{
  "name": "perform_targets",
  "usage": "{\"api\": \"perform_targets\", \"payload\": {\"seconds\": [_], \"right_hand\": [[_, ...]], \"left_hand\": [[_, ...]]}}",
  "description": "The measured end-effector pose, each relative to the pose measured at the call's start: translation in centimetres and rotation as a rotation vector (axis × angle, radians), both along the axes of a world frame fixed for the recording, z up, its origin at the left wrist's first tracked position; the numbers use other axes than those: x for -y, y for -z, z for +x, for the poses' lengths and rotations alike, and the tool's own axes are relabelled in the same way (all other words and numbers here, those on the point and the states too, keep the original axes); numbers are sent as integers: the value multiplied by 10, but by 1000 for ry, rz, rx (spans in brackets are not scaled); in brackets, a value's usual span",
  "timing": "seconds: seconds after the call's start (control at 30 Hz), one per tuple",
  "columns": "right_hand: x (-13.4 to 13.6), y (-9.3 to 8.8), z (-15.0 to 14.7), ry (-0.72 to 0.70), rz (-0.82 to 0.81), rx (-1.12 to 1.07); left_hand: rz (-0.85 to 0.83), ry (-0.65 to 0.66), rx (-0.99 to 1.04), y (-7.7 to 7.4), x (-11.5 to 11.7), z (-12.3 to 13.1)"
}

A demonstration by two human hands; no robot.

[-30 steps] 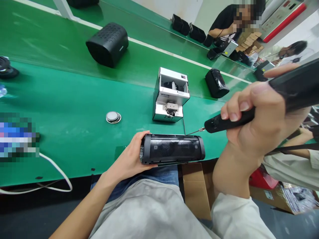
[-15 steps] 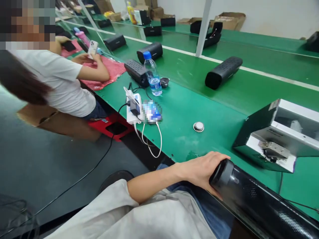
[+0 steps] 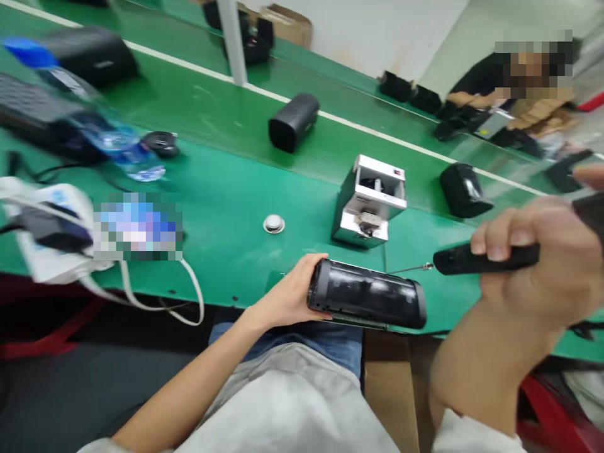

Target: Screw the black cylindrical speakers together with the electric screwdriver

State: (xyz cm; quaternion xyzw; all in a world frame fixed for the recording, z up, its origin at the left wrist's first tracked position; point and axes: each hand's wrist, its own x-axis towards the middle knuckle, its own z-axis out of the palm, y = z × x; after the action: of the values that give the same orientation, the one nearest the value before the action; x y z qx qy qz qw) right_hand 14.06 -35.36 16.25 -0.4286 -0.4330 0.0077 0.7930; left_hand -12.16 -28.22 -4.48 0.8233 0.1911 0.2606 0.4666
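Our left fingers (image 3: 309, 269) curl closed around a black cylindrical speaker (image 3: 365, 294) — our right fingers (image 3: 500, 236) grip an electric screwdriver (image 3: 486, 259), its bit just beside the speaker.

Gap between speaker (image 3: 365, 294) and screw feeder (image 3: 369, 201)

No lettering is legible; the small labels on the white screw feeder (image 3: 369, 200) are too blurred.

Bright, even light, edges bowed and somewhat motion-blurred
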Motion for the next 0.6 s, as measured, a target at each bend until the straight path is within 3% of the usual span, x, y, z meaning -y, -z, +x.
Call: {"api": "perform_targets", "payload": {"seconds": [0.1,0.2,0.37,0.6], "right_hand": [[-25,-15,1,1,219,190],[-60,-12,-2,-6,305,239],[-96,8,-4,65,160,302],[-103,13,2,130,74,287]], "left_hand": [[10,18,-7,-2,-1,-1],[21,16,-4,-5,1,-1],[15,2,-11,-5,2,0],[25,5,-12,-4,1,0]]}}
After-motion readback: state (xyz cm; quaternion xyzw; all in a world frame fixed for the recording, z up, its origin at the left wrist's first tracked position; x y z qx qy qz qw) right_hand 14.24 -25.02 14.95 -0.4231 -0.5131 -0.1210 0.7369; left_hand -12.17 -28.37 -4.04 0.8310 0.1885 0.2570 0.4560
